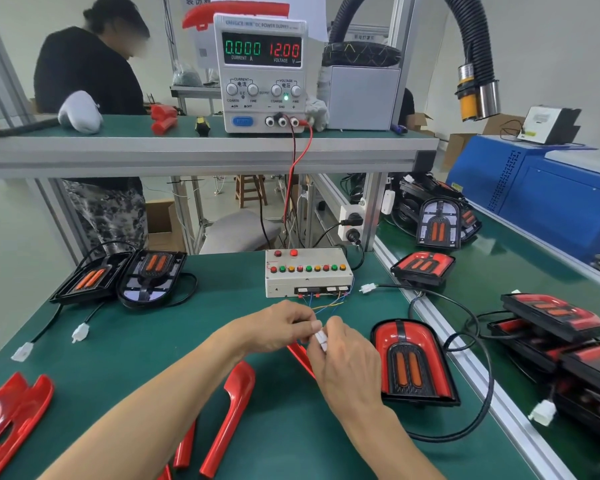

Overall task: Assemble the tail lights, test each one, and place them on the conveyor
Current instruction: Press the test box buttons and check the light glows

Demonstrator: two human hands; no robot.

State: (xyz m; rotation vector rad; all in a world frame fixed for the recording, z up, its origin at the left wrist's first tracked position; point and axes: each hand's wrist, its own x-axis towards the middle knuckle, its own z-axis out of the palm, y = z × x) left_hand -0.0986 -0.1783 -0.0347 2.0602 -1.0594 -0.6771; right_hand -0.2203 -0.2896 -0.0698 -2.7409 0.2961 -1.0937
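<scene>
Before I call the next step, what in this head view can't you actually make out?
- White connector: mostly covered by fingers of the left hand and right hand; mated or not is unclear.
- Red trim piece: largely hidden behind the right hand.
- Tester box: button labels too small to read.
- Red covers: cut off by the left edge.

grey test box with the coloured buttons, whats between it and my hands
In the head view, thin coloured wires run across bare green mat from the grey test box to the white connector that both hands pinch.
</scene>
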